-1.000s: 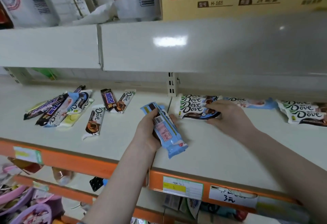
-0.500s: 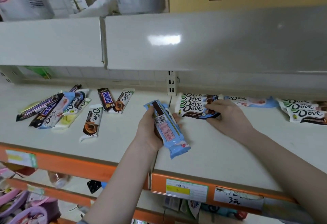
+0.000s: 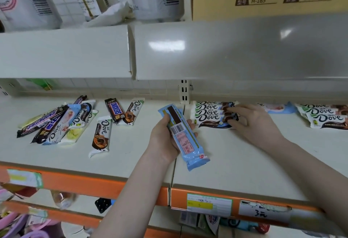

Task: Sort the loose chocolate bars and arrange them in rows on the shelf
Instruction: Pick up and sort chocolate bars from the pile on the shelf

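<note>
The left hand [image 3: 164,140] grips a small stack of pale blue foil-wrapped chocolate bars [image 3: 183,136] (barcode side up) above the cream metal shelf [image 3: 235,162]. Just right, the right hand [image 3: 252,123] lies fingers spread on a row of white Dove bars [image 3: 209,114]. Further left sits a loose heap of mixed bars [image 3: 56,123].

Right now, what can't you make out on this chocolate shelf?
- Head view: front of the light blue bars; only their backs show in the left hand.
- Right end of the Dove row, under the right hand.
- Far-right Dove stack, cut by the frame edge.
</note>
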### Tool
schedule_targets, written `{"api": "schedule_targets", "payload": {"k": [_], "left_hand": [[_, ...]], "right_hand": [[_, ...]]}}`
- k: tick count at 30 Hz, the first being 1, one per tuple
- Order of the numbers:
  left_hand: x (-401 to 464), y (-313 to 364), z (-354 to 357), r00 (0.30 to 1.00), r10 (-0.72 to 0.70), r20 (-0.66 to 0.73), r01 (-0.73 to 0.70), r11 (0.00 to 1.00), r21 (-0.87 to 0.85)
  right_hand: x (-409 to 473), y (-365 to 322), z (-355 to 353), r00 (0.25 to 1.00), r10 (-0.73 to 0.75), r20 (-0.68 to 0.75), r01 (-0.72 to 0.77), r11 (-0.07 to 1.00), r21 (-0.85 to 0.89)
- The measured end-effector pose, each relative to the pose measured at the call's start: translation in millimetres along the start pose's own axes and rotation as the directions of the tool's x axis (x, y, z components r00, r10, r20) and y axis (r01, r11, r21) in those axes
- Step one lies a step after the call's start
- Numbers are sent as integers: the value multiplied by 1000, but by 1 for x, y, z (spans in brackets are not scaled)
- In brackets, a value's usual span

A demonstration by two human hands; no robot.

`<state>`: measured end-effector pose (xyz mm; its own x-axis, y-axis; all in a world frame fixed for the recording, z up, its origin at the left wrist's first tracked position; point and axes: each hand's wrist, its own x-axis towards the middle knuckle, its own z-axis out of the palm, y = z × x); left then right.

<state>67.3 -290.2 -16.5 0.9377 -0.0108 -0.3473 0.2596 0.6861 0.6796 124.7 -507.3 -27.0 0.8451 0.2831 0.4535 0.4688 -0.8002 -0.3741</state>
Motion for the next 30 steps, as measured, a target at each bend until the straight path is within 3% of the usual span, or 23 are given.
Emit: {"api": "schedule_targets", "payload": {"k": [9, 19, 28, 30], "left_hand": [[2, -7, 6, 1000, 7, -20, -8, 997, -75], [-10, -52, 56, 1000, 10, -9, -10, 999, -38], [-19, -112, 130, 997, 13, -82, -22, 993, -112], [-22, -119, 139, 996, 35, -79, -44, 993, -107]], "right_hand": [[-48, -25, -23, 997, 56, 60, -62, 993, 98], [-79, -20, -46, 986, -68, 152, -3, 906, 422], [-100, 50, -86, 946, -229, 229, 211, 972, 100], [-105, 61, -94, 947, -244, 209, 228, 969, 96]]}}
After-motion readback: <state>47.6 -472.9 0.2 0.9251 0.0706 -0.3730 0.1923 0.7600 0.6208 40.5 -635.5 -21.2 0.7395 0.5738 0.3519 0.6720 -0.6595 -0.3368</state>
